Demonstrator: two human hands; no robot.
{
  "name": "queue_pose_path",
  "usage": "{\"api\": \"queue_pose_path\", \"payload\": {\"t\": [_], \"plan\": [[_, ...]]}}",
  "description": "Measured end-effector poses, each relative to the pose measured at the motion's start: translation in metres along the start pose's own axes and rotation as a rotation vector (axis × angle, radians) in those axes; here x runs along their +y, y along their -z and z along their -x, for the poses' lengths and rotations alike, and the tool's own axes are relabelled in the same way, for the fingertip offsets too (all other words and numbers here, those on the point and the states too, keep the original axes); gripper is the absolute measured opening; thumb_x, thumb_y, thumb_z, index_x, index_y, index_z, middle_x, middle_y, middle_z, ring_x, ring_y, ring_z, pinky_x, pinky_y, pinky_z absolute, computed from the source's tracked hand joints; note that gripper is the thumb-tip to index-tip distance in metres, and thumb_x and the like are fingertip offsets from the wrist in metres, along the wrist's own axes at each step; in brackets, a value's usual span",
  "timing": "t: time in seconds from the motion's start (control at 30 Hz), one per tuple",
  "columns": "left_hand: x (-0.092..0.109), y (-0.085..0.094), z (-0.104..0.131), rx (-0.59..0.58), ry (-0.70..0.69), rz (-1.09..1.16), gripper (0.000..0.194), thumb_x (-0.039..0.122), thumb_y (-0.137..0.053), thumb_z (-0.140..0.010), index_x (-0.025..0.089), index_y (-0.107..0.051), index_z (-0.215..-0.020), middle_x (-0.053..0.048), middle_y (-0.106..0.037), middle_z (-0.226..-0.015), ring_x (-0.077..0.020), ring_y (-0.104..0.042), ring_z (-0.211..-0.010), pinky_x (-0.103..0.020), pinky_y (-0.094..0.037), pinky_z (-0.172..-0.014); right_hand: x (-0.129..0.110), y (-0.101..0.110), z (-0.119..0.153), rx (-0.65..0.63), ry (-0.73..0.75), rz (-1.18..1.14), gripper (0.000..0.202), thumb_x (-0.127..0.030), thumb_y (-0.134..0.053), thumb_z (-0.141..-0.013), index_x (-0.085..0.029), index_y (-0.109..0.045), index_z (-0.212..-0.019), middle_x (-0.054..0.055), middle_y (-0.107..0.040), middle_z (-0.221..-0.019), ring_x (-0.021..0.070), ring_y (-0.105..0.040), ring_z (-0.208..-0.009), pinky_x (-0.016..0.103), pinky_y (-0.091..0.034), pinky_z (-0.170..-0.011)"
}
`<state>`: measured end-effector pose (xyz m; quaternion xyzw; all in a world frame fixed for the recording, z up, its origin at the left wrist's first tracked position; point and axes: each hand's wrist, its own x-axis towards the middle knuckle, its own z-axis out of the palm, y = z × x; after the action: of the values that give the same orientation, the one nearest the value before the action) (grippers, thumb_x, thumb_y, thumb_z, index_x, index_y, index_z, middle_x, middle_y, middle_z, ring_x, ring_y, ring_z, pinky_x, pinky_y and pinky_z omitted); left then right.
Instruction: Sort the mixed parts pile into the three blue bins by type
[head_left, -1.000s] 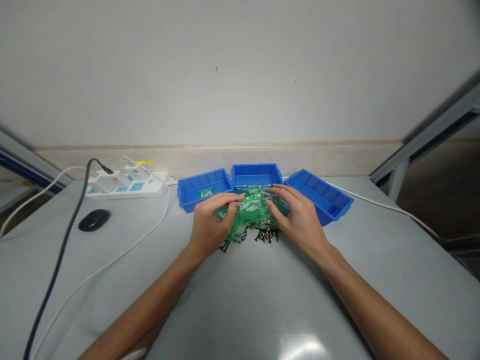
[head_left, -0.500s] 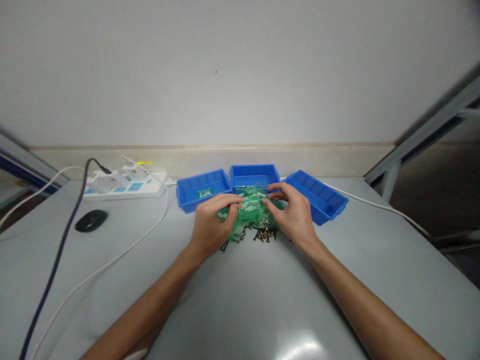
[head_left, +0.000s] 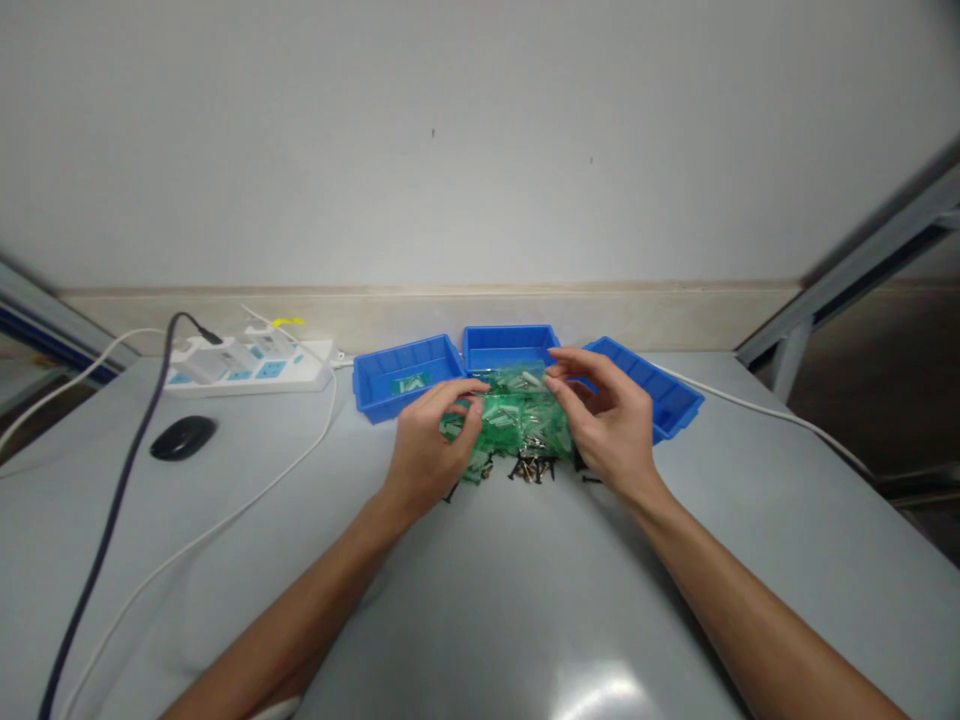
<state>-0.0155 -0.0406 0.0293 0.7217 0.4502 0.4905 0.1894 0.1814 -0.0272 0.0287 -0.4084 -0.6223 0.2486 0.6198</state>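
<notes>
A heap of glossy green plastic packets (head_left: 502, 425) lies on the table between my hands, with pale pieces showing inside some of them. My left hand (head_left: 433, 435) is at the heap's left side, thumb and forefinger pinched at the upper edge of a green packet. On the right, my right hand (head_left: 611, 420) pinches the other end of that plastic, its fingertips partly hiding the grip. Loose dark and brass-coloured screws (head_left: 534, 470) spill out along the near side of the heap. One blue bin (head_left: 375, 395) at left holds a green packet (head_left: 410, 383).
A second blue bin (head_left: 510, 335) stands behind the heap, and a third blue bin (head_left: 679, 410) is angled behind my right hand. To the left are a white power strip (head_left: 311, 370) with plugs, a black mouse (head_left: 184, 438) and a white cable (head_left: 247, 500) crossing the table (head_left: 465, 620).
My right hand has moved right and slightly up, widening the gap between my hands. More of the green plastic and a screw beside my right hand now show. My left hand has barely shifted.
</notes>
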Motion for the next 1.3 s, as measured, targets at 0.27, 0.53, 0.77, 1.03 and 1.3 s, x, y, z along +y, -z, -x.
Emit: {"api": "queue_pose_path", "payload": {"t": [0.27, 0.53, 0.77, 1.03, 1.3], "plan": [[0.004, -0.005, 0.002, -0.053, 0.198, 0.448, 0.035, 0.027, -0.076, -0.082, 0.019, -0.053, -0.109, -0.004, -0.076, -0.089, -0.017, -0.075, -0.083, -0.026, -0.063, -0.079, -0.006, 0.0, 0.003, -0.121, -0.177, -0.276, 0.038, -0.026, -0.079, -0.08, -0.026, -0.069, -0.116, 0.001, -0.068, -0.09, 0.0151, -0.064, -0.086, 0.031, -0.054, -0.083], [0.001, -0.002, 0.0, 0.098, 0.055, 0.203, 0.017, 0.023, -0.074, -0.082, 0.017, -0.067, -0.096, -0.004, -0.076, -0.089, -0.0153, -0.074, -0.076, -0.027, -0.063, -0.072, -0.002, -0.004, 0.009, -0.183, -0.257, -0.261, 0.037, -0.029, -0.081, -0.078, -0.024, -0.069, -0.112, 0.002, -0.07, -0.091, 0.0152, -0.066, -0.086, 0.028, -0.056, -0.077], [-0.011, 0.022, -0.012, 0.209, -0.379, -0.359, 0.015, 0.009, -0.062, -0.089, 0.018, -0.073, -0.094, -0.006, -0.077, -0.099, -0.0195, -0.072, -0.095, -0.036, -0.056, -0.089, -0.001, -0.001, 0.014, -0.17, -0.16, -0.068, 0.026, -0.027, -0.072, -0.086, -0.021, -0.067, -0.11, 0.006, -0.071, -0.101, 0.018, -0.067, -0.086, 0.035, -0.056, -0.083], [-0.038, 0.037, -0.015, -0.007, -0.281, -0.837, 0.025, 0.009, -0.056, -0.084, 0.016, -0.076, -0.098, -0.01, -0.077, -0.1, -0.0311, -0.068, -0.101, -0.046, -0.053, -0.084, -0.02, 0.009, 0.017, -0.56, 0.291, 0.36, 0.027, -0.037, -0.072, -0.086, -0.019, -0.066, -0.104, 0.006, -0.067, -0.091, 0.0214, -0.06, -0.087, 0.037, -0.048, -0.079], [-0.03, 0.03, -0.013, 0.003, -0.278, -0.735, 0.032, 0.009, -0.051, -0.085, 0.015, -0.075, -0.105, -0.01, -0.076, -0.107, -0.0327, -0.062, -0.112, -0.048, -0.051, -0.091, -0.03, 0.002, 0.026, -0.933, 0.333, 0.623, 0.057, -0.063, -0.076, -0.073, -0.021, -0.067, -0.111, 0.008, -0.066, -0.095, 0.0288, -0.053, -0.097, 0.045, -0.043, -0.088]]}}
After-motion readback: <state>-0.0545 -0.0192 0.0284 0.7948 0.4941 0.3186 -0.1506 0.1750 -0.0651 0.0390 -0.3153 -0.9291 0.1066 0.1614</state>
